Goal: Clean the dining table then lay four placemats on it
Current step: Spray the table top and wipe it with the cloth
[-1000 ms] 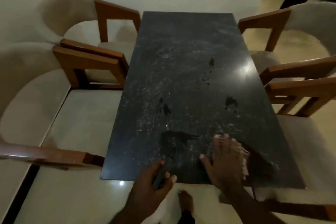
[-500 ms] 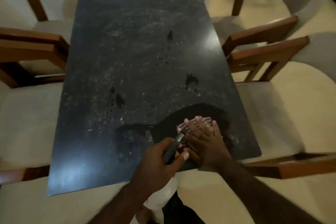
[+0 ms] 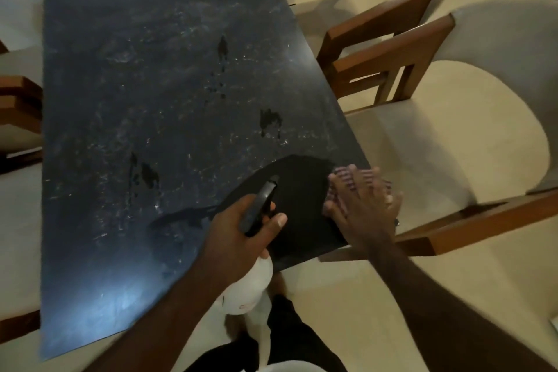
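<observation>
The dark stone dining table [image 3: 157,106] is dusty, with white specks and a few wet spots. Near its front right corner a wiped patch [image 3: 299,190] looks clean and black. My right hand [image 3: 362,199] lies flat on a striped cloth [image 3: 344,177] at the table's right edge, fingers spread. My left hand [image 3: 241,229] grips a white spray bottle [image 3: 250,284] by its black trigger head [image 3: 261,202], held over the table's near edge. No placemats are in view.
Two cream chairs with wooden arms [image 3: 389,48] stand along the table's right side, the nearer arm [image 3: 471,220] close to my right hand. More chair arms [image 3: 18,100] show on the left. My legs [image 3: 280,326] are below the near edge.
My right hand has slid the cloth rightward to the table's edge, widening the clean patch. The view has shifted right and closer. My left hand still holds the bottle.
</observation>
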